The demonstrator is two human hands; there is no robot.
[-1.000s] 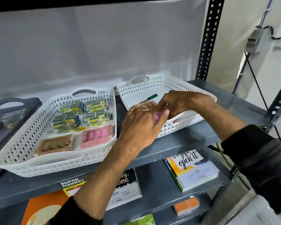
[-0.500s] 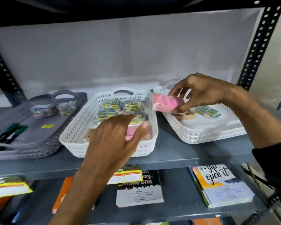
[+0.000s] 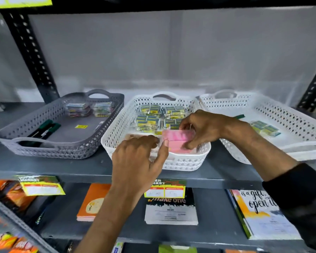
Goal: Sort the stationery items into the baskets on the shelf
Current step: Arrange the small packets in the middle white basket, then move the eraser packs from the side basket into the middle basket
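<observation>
- I see three baskets in a row on the shelf [image 3: 226, 175]: a grey basket [image 3: 49, 148] at the left, a middle white basket [image 3: 186, 161], and a right white basket [image 3: 288, 123].
- My right hand [image 3: 204, 127] holds a pink box [image 3: 178, 135] low over the front right corner of the middle white basket. The fingers [image 3: 185, 126] pinch the box, thumb on the near side and the others on the far side.
- Under this box lies another pink box [image 3: 176, 145] of the same kind, so I judge that the step in hand is to stack or seat the pink one with its like.
- My left hand [image 3: 138, 165] is at the front rim of the same basket. Its fingers are lightly curled, and the thumb touches the left end of the pink box; it seems to guide and not to carry.
- Behind, in the same basket, are small yellow and green packets [image 3: 154, 116], close to my right hand.
- The next move, I think, asks me to lower the box flat, square with the one below, then loosen the pinch without dragging it.
- The right white basket contains some green packets [image 3: 264, 127] and a green marker [image 3: 240, 116]; the grey basket contains dark markers [image 3: 44, 129] and packets [image 3: 89, 108]. Whether these are already sorted I cannot tell.
</observation>
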